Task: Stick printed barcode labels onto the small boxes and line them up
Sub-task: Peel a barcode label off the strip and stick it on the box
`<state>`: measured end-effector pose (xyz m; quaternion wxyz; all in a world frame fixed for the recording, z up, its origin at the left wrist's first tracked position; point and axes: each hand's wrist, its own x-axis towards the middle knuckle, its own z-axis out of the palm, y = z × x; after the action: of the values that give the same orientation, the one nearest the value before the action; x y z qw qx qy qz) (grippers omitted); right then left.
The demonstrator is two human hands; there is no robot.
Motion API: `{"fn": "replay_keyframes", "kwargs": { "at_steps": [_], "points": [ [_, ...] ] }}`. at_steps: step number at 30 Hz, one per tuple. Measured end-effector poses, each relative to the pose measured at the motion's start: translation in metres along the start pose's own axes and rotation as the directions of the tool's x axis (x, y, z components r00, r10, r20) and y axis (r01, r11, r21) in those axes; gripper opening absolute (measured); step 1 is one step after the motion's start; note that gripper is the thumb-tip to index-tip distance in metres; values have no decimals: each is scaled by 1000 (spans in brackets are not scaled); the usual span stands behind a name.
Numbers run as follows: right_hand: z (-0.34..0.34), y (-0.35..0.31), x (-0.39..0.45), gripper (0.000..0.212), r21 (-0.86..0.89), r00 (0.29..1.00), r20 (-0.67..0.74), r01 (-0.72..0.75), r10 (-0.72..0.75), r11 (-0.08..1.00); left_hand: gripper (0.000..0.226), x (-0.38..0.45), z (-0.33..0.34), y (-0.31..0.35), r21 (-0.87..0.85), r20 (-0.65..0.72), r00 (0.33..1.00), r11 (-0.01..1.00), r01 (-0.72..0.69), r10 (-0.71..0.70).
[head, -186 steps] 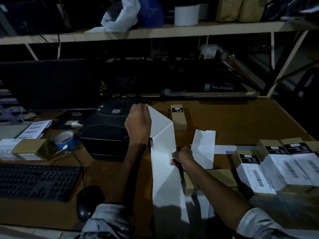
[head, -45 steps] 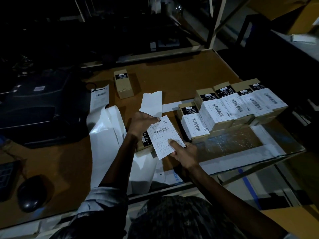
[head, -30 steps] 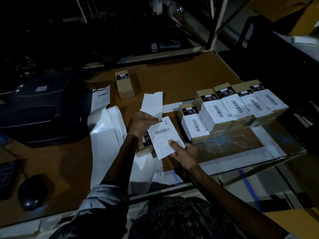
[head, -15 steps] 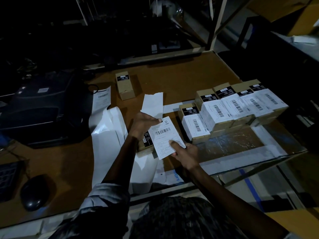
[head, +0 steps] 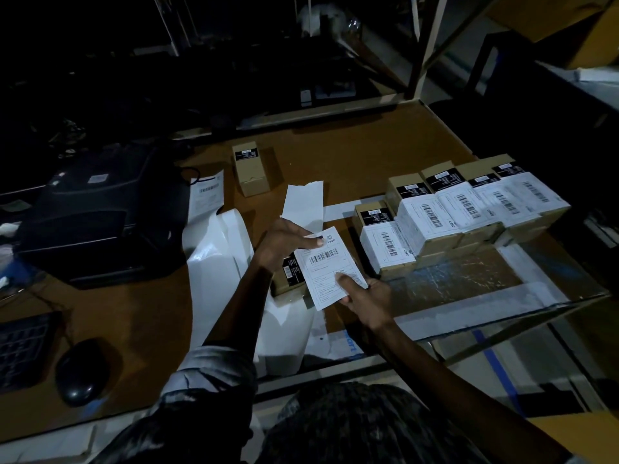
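Note:
A white barcode label (head: pixel 330 266) lies over a small brown box (head: pixel 288 274) with a black end sticker at the table's middle. My left hand (head: pixel 284 244) holds the label's upper left corner with its thumb on top. My right hand (head: pixel 363 293) pinches the lower right corner, thumb pressed on the print. To the right, several labelled boxes (head: pixel 465 209) stand in a row, with one more labelled box (head: pixel 383 241) in front of it. One unlabelled box (head: pixel 250 169) lies further back.
A black label printer (head: pixel 100 212) sits at the left with a printed label (head: pixel 206 197) at its mouth. Long white backing strips (head: pixel 217 269) trail over the brown table (head: pixel 368 152). A mouse (head: pixel 82 371) and keyboard (head: pixel 23 349) lie near left. The table's right edge drops off.
Since six seconds ago I have turned from the printer's strip to the boxes. Over the last 1.5 seconds both hands keep the label on the box, my right thumb sliding slightly over it.

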<state>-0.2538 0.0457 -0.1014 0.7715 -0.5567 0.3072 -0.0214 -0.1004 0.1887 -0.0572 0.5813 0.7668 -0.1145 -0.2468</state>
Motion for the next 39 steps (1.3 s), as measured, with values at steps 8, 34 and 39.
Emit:
{"fn": "replay_keyframes", "kwargs": {
  "at_steps": [8, 34, 39],
  "points": [
    [-2, 3, 1, 15, -56, 1000, -23, 7, -8, 998, 28, 0, 4, -3, -6, -50, 999, 1000, -3, 2],
    [-17, -30, -19, 38, -465, 1000, 10, 20, -17, 885, 83, -18, 16, -6, 398, -360, 933, 909, 126, 28],
    [-26, -43, -35, 57, -928, 907, 34, 184, -419, 323, 73, -32, 18, -1, 480, -409, 910, 864, 150, 69]
  ]
}}
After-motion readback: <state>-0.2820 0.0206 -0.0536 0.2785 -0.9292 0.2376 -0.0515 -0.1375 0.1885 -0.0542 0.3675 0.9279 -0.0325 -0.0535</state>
